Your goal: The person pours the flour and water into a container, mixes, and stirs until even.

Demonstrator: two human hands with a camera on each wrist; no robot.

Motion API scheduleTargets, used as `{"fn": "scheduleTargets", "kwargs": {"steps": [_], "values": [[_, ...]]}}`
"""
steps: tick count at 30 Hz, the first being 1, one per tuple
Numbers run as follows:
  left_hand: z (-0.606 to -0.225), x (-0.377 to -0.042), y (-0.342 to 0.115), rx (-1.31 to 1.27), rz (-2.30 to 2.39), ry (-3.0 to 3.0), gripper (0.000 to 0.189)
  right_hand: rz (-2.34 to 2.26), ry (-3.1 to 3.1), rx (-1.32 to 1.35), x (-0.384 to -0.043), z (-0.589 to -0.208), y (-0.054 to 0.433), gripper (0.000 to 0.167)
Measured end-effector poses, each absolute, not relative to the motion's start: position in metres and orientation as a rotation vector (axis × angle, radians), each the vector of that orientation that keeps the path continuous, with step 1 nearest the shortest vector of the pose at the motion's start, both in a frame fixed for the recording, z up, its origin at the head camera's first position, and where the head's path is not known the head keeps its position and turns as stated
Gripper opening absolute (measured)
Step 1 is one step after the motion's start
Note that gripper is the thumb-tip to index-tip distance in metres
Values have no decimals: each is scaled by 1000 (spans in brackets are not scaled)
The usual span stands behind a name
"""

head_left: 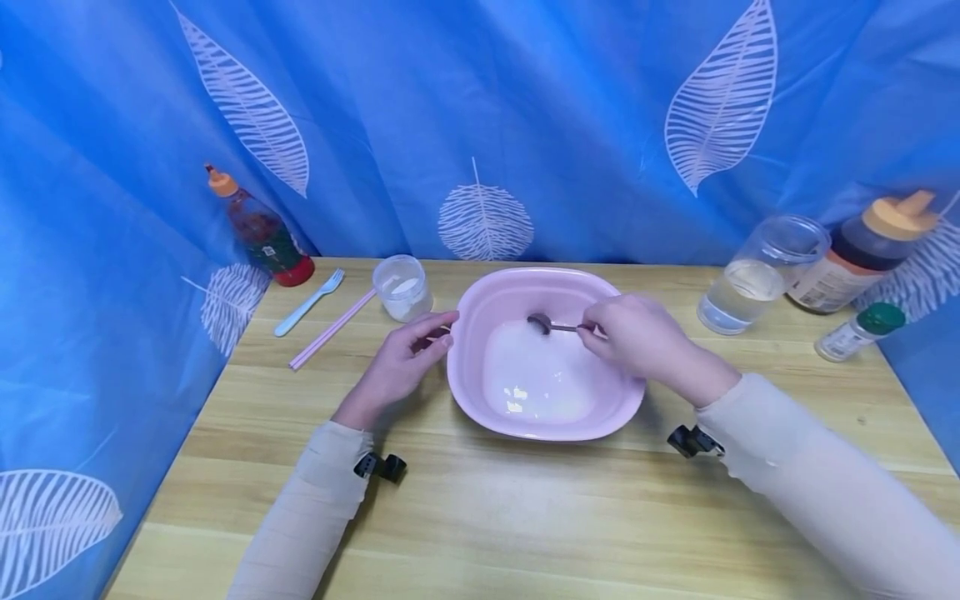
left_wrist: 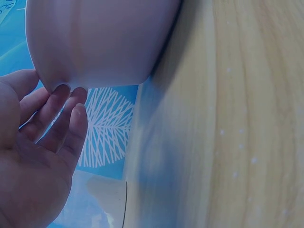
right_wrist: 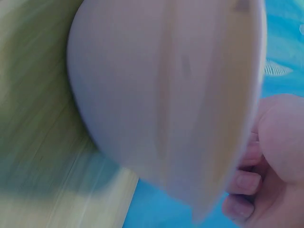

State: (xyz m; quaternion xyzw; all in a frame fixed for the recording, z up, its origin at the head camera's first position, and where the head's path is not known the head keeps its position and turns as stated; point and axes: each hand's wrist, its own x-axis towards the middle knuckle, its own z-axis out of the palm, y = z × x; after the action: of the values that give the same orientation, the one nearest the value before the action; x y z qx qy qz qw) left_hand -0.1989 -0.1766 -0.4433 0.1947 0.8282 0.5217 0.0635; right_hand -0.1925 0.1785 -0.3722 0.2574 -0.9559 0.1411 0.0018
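Observation:
A pink basin (head_left: 459, 375) stands on the wooden table with a white, glossy liquid (head_left: 525, 367) in its bottom. My left hand (head_left: 397, 362) grips its left rim, thumb on top; the left wrist view shows the fingertips (left_wrist: 61, 92) against the outer wall. Over the basin, my right hand (head_left: 633, 333) pinches the thin handle of a metal spoon (head_left: 562, 327). The spoon's dark bowl points left, at the far edge of the liquid. In the right wrist view the basin wall (right_wrist: 128, 95) hides the spoon, and the fingers (right_wrist: 244, 183) curl behind the rim.
Left of the basin are a clear tub (head_left: 403, 292) with white contents, pink chopsticks (head_left: 332, 330), a light blue fork (head_left: 309, 303) and a red sauce bottle (head_left: 262, 229). Rightward stand a cup of water (head_left: 731, 300), a dark sauce bottle (head_left: 832, 283) and a green-capped shaker (head_left: 843, 340). A blue curtain (head_left: 585, 125) hangs behind.

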Motion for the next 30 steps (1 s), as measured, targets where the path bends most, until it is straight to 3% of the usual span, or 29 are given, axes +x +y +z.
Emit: {"fn": "scheduleTargets", "kwargs": {"steps": [10,19,30], "values": [[-444,-199,-175,587,1579,2504,43,474,-2836,1241,-188,-379,151,16],[-444,-199,-177,587,1585,2507,42,418,-2807,1440,-169,-361,174,17],[-442,-198,-177,591,1576,2505,43,280,-2924,1261,-166,-344,219,24]]}}
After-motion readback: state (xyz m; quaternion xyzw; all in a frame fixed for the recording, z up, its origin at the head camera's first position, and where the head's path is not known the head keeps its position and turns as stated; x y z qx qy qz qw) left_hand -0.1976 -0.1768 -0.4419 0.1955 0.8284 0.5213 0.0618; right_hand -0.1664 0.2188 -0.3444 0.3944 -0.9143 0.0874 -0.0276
